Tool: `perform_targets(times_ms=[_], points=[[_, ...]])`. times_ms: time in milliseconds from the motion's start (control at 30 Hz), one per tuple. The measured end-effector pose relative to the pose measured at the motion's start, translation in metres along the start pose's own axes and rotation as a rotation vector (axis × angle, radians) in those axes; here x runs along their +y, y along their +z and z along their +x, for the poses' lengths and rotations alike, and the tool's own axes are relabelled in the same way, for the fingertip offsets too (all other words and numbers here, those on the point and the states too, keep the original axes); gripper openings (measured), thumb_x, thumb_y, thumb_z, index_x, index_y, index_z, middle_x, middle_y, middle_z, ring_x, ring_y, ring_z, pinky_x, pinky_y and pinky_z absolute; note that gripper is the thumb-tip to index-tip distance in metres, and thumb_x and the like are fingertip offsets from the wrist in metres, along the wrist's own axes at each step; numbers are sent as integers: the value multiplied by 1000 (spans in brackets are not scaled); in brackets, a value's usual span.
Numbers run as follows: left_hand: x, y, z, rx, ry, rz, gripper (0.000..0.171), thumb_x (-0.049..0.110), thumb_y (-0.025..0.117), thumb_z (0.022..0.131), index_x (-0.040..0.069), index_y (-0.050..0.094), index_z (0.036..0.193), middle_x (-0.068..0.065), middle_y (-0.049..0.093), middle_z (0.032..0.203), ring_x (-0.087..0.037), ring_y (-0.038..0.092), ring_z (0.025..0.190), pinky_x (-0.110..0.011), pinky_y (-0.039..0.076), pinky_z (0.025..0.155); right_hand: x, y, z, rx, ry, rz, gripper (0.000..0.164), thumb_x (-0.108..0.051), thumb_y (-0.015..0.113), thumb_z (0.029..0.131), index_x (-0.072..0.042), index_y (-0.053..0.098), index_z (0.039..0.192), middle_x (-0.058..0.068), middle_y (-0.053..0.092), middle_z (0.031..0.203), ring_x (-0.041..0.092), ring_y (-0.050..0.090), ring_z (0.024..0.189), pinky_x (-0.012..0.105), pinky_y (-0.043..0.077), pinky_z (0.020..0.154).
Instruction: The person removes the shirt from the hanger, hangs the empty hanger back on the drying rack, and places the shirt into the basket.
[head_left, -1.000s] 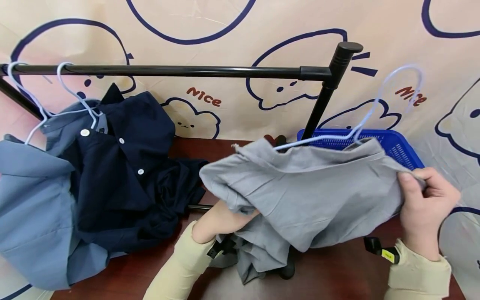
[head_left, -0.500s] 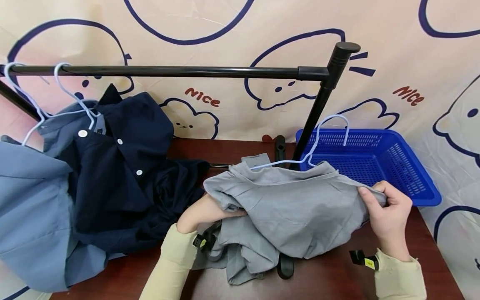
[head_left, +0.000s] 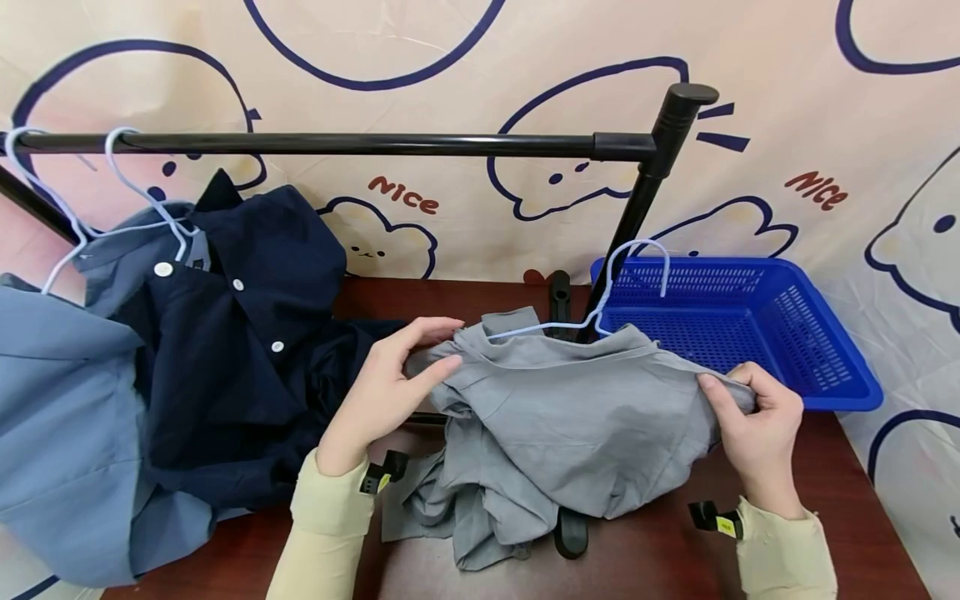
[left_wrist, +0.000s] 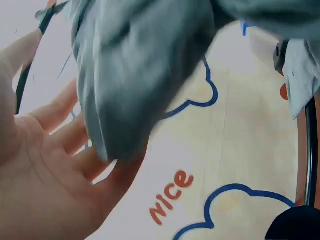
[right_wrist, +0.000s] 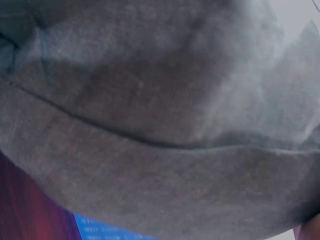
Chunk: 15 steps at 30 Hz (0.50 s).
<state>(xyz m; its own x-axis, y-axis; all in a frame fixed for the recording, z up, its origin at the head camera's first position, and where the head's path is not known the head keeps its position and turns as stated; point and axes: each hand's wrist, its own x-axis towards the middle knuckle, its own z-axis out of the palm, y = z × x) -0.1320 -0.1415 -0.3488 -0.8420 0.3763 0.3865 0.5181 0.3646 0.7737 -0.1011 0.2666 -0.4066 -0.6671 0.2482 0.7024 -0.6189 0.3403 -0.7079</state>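
**Two hands at the shoulders of a grey garment**

The right hand [head_left: 761, 433] pinches the grey garment [head_left: 592, 408] at one shoulder, thumb in front, its other fingertips hidden by the cloth. The left hand [head_left: 382, 392] is at the opposite shoulder, thumb and fingers spread apart, the fingers extended against the fabric; the left wrist view shows this too, with the cloth blurred. The garment is between the hands, above the worktop [head_left: 840, 492], its lower folds bunched. A pale blue hanger [head_left: 608, 279] sits in its neckline, hook up, the lower part out of sight inside.

Each wrist wears a small black device with a yellow label [head_left: 726, 525], its print too small to read. The right wrist view is nearly filled by cloth, with a strip of blue at the bottom.

Behind the right hand stands a blue basket [head_left: 806, 304], its near side partly covered by the garment. The black rail [head_left: 375, 144] runs off the left edge and carries two more hangers, with a navy shirt [head_left: 247, 358] and a light blue garment [head_left: 67, 433], the latter cut off at the left edge. On the patterned backdrop [head_left: 435, 108], "Nice" reads twice in red.
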Motion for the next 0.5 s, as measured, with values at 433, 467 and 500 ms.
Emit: perform_targets(times_ms=[433,467,500], points=[[-13,24,1,56,29,236,17,38,60,91,30,61,106,15,60,95,-5,53,76,-30,43,63,-15,9,7,-289,-69,-303,16,-2,73,79,-14,75,89,0,68,85,5,59,71,14,41,63],[-13,24,1,55,41,226,16,36,60,91,30,61,106,16,60,95,-5,53,76,-29,43,64,-19,11,9,-300,-69,-331,18,-4,74,79,-16,75,92,-1,69,89,5,60,77,14,41,66],[-12,24,1,54,51,211,15,35,61,91,30,61,105,16,60,94,-5,52,75,-29,42,63,-24,13,10,-308,-68,-349,21,-5,74,79,-17,75,96,-2,69,92,5,61,81,13,42,68]])
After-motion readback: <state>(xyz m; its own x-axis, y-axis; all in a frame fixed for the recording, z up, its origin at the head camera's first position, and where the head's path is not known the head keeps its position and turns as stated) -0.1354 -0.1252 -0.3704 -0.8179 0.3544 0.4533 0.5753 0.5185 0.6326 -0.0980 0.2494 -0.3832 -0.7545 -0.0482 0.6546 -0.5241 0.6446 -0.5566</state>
